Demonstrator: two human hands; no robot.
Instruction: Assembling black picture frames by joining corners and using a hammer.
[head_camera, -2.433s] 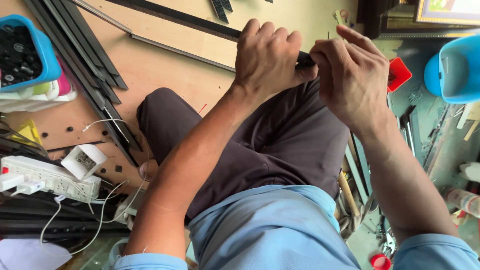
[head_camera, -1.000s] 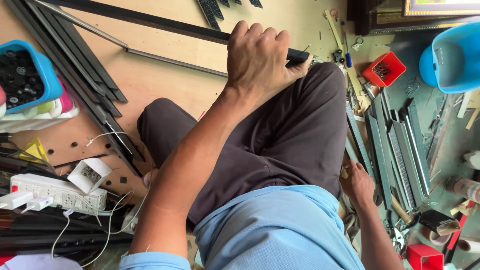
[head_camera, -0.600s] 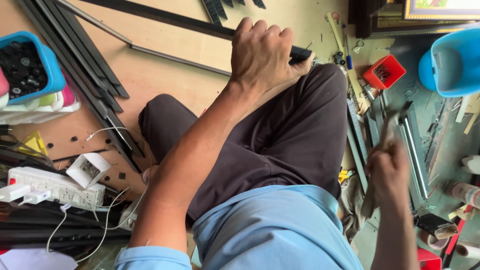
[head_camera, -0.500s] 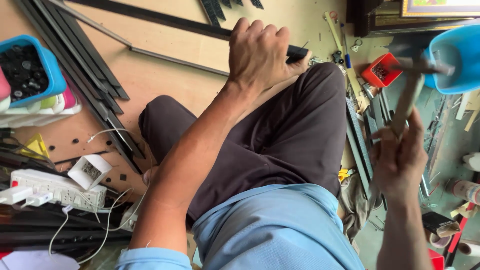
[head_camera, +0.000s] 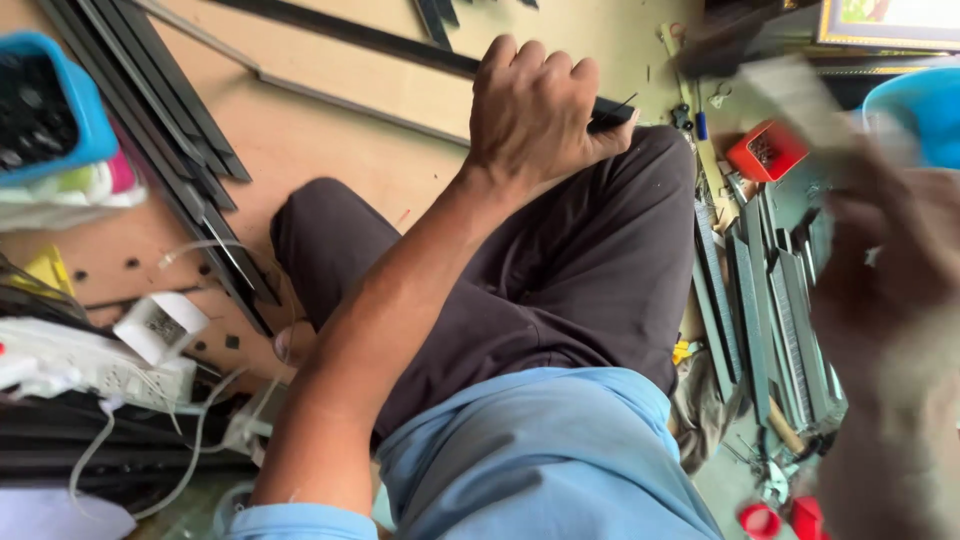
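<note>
My left hand (head_camera: 535, 105) is closed over a long black bar (head_camera: 380, 40) and presses its end against my raised knee in dark trousers (head_camera: 600, 270). A thin dark pin sticks out of the bar end beside my thumb. At the right my right hand (head_camera: 885, 250) is raised and heavily blurred. It grips a hammer (head_camera: 795, 100) whose pale handle and dark head are smeared across the upper right, apart from the bar.
Black strips (head_camera: 170, 140) lie on the brown board at left, by a blue basket (head_camera: 60, 150) and a white power strip (head_camera: 90, 365) with cables. A red box (head_camera: 765, 150), grey metal profiles (head_camera: 770, 300) and a blue tub (head_camera: 925, 110) crowd the right.
My right hand left the bar, dropped to the clutter at the right, took up a hammer and swung it upward. My left hand kept its grip on the bar.
</note>
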